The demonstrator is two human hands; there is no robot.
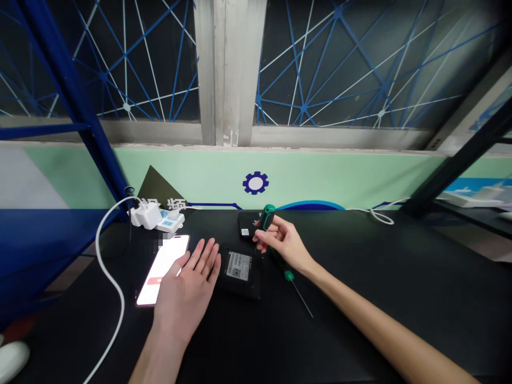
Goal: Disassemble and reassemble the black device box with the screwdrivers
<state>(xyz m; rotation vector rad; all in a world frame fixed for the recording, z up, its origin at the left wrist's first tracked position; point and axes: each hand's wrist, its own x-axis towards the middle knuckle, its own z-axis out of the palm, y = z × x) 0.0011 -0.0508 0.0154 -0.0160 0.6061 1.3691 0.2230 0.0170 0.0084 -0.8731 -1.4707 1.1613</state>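
Note:
My right hand [278, 239] grips a screwdriver [266, 216] with a black and green handle, held upright with its shaft pointing down. Its tip is near the upper right corner of a flat black device [239, 288] with a white label; whether it touches cannot be made out. Palm up and fingers stretched, my left hand [190, 288] is empty beside the device's left edge. A second screwdriver [298, 290] with a green collar lies on the table under and in front of my right hand, its handle partly hidden. Behind the device sits a small black box [247, 226].
A lit phone [170, 261] lies left of the device, partly behind my left hand. Beyond it stands a white power strip [170, 221] with plugs, and a white cable [116, 282] loops down the left side. Another white cable [378, 216] lies along the wall at right.

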